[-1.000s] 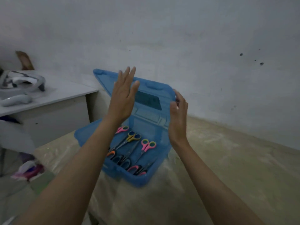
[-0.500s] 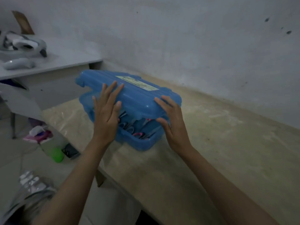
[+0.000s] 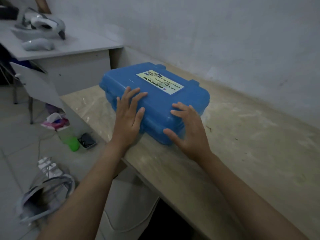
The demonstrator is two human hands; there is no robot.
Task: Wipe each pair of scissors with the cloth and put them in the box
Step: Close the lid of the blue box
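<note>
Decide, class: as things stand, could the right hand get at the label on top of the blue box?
Probably yes. The right hand rests on the blue box, and nothing lies between it and the label.

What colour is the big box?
Blue, with a pale yellow label on its lid; the box shows in the head view.

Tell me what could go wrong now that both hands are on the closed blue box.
1. The blue box sits near the table's front left edge; a hard push from the left hand or right hand might slide it off.
2. No latch shows from here, so the lid may not be fastened and could spring open if lifted.
</note>
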